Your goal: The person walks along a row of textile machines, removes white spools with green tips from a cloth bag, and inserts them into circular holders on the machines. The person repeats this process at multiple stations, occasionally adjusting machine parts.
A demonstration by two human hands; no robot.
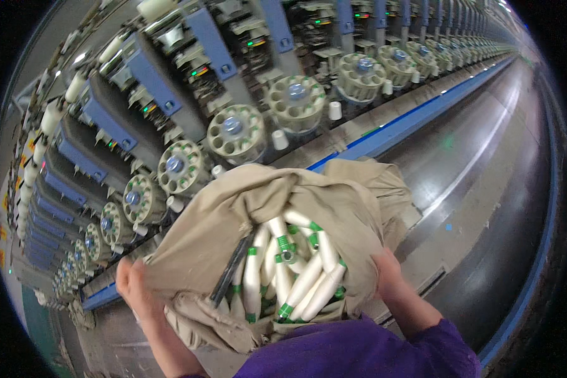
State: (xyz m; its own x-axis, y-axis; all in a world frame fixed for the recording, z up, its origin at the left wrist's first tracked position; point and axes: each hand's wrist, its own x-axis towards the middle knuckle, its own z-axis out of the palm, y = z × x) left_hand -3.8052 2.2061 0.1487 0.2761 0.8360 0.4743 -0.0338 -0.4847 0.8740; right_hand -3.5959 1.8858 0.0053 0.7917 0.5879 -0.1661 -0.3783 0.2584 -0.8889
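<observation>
A large beige cloth bag [214, 211] hangs in front of my body with its mouth spread wide. Inside lie several white yarn bobbins [305, 286] with green ends, heaped at different angles. A dark strip [230, 271] rests along the bag's inner left side; its kind is unclear. My left hand [134, 286] is closed on the left edge of the cloth. On the other side my right hand [387, 272] grips the bag's right edge, its fingertips partly hidden by the fabric.
A long row of winding machines with blue panels [217, 44] runs along the left and far side. Round bobbin magazines [236, 129] stick out toward me, with white cones [280, 140] beside them. A blue rail [390, 133] borders the shiny grey aisle floor [472, 189].
</observation>
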